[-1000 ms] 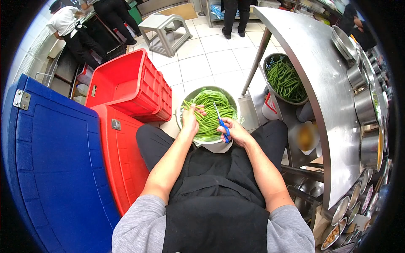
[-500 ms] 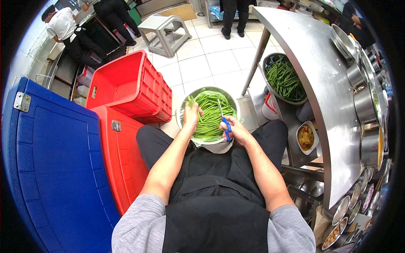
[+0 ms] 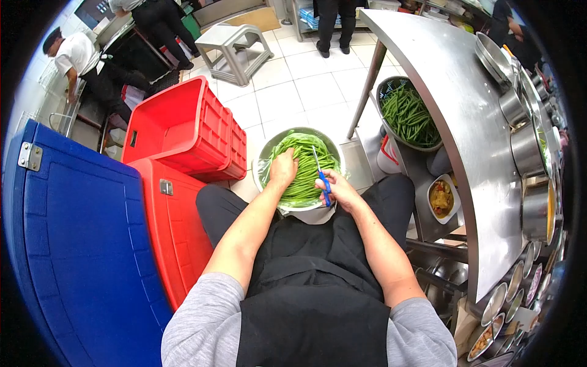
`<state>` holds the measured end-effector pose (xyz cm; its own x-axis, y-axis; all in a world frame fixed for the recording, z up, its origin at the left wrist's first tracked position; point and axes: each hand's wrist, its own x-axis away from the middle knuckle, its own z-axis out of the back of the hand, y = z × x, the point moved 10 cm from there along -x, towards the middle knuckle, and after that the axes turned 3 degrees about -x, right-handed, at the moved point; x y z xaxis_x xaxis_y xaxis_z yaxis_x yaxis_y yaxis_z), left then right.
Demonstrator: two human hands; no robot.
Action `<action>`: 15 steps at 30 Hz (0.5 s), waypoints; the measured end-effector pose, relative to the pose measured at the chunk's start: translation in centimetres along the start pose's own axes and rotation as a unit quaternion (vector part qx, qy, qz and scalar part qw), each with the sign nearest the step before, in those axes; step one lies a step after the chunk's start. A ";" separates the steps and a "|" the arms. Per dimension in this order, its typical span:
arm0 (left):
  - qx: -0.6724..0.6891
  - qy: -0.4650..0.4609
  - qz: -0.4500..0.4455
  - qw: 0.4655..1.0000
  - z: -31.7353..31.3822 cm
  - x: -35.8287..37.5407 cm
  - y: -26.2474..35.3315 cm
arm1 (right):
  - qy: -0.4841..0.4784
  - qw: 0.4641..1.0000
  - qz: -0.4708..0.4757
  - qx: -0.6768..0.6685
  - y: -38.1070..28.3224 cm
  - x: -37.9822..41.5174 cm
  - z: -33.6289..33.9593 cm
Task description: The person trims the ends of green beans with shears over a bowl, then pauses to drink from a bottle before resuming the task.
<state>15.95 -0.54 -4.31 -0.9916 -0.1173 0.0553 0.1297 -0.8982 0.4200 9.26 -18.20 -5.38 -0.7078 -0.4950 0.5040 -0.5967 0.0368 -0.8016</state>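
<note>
Between my knees stands a round metal bowl (image 3: 337, 147), lined with a clear plastic bag and full of long green beans (image 3: 309, 177). My left hand (image 3: 284, 169) reaches down onto the left side of the beans, its fingers curled in on some of them; the fingertips are partly hidden. Blue-handled scissors (image 3: 324, 188) are in my right hand (image 3: 339, 189), its fingers in and around the handles. Their blades point up and away over the right part of the beans, looking close together.
Left are a blue cooler (image 3: 85, 238), a red cooler (image 3: 174, 232) and red crates (image 3: 168, 125). A steel table (image 3: 452, 79) curves along my right, with a basket of green beans (image 3: 408, 116) and a food container (image 3: 441, 199) below. Ahead is a grey stool (image 3: 235, 52); several people stand beyond.
My left hand has lowered from holding beans up above the bowl to down among the beans. The right hand and scissors stay nearly in place. A co-worker at far left leans differently.
</note>
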 end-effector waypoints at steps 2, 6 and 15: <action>-0.008 -0.016 0.014 1.000 -0.4 0.0 -0.1 | 0.002 1.000 0.020 -0.012 -0.5 0.2 -0.2; 0.005 0.004 0.025 1.000 0.3 0.2 -0.4 | -0.004 1.000 0.018 -0.009 -0.7 0.4 -0.5; 0.013 0.051 -0.060 0.997 0.7 0.0 -0.3 | -0.007 1.000 0.018 -0.011 -0.6 0.1 -0.4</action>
<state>15.88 0.04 -3.85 -0.9946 -0.0540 -0.0884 0.0094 -0.8971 0.4417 9.37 -17.90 -4.73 -0.7238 -0.5043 0.4710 -0.5793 0.0732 -0.8118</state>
